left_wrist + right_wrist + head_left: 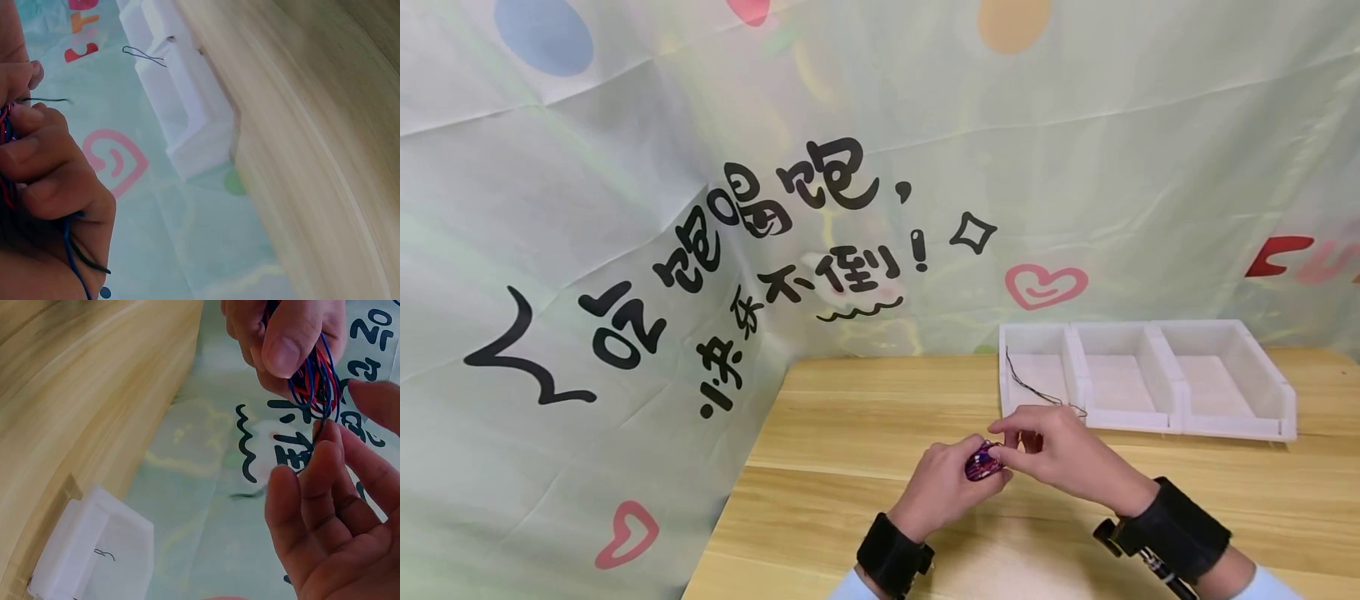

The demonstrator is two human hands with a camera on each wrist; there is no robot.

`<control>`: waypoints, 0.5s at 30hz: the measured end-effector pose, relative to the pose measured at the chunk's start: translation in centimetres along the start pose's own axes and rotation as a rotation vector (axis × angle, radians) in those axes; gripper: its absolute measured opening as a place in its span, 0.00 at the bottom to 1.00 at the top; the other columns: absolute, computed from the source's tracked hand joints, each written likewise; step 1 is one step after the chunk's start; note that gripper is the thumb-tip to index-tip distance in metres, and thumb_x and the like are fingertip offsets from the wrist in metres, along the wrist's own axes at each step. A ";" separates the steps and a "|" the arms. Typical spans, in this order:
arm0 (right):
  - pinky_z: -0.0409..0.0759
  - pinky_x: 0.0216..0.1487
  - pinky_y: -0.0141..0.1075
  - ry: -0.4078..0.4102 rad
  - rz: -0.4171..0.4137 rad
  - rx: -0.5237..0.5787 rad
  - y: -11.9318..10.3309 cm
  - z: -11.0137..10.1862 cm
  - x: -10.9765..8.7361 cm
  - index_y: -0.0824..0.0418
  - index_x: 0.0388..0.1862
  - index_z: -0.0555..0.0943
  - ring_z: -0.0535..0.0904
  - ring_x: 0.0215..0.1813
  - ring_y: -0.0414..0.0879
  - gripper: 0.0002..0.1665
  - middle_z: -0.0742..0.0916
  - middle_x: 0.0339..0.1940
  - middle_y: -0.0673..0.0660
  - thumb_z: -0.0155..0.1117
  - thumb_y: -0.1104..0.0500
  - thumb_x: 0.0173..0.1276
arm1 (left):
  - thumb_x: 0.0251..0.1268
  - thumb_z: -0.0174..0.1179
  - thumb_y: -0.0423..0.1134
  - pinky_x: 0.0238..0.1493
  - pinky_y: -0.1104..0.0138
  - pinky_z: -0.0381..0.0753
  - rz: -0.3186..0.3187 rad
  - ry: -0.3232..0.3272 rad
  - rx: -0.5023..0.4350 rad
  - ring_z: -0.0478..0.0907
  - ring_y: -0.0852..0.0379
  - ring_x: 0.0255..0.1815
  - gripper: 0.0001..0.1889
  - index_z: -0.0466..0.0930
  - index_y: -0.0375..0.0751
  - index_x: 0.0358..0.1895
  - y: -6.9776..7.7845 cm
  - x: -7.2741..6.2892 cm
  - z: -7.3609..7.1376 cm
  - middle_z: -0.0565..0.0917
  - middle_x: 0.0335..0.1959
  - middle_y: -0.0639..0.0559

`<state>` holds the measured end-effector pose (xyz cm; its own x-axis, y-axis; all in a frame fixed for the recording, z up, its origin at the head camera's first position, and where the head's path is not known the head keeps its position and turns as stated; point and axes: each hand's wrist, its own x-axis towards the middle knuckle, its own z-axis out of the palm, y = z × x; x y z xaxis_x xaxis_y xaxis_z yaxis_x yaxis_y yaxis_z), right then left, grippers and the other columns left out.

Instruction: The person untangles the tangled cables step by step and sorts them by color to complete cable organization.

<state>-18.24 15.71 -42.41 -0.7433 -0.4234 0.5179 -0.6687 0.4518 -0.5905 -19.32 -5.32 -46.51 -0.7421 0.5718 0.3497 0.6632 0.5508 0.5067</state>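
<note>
My left hand (pixel 943 479) grips a coiled bundle of red and blue wires (pixel 315 378), its thumb lying across the coil. Loose blue and dark ends stick out below its fingers in the left wrist view. From the right, my right hand (pixel 1060 450) meets the bundle with curled fingers. At the coil's end its fingertips hold a thin black tie (pixel 320 430), which runs behind them; a dark tip shows past them. The right hand's upper digit stands apart from the tie in the right wrist view. Both hands are over the wooden table (pixel 850 417).
A white tray with three compartments (pixel 1240 429) stands at the table's back right, just beyond the right hand. Thin black wires (pixel 1033 387) lie in its left compartment, with ends over the divider. A printed cloth (pixel 880 100) hangs behind and at the left.
</note>
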 end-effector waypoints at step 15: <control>0.75 0.29 0.30 -0.081 -0.068 0.039 0.3 0.1 -0.3 0.50 0.36 0.88 0.75 0.30 0.32 0.04 0.81 0.31 0.38 0.73 0.61 0.67 | 0.66 0.63 0.61 0.24 0.81 0.64 0.042 -0.044 0.070 0.67 0.79 0.20 0.16 0.80 0.54 0.38 0.1 -0.1 0.0 0.75 0.22 0.70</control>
<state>-18.23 15.91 -42.80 -0.6912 -0.5153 0.5067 -0.7155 0.3893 -0.5800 -19.15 -5.30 -46.50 -0.7099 0.6202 0.3338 0.6996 0.5663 0.4357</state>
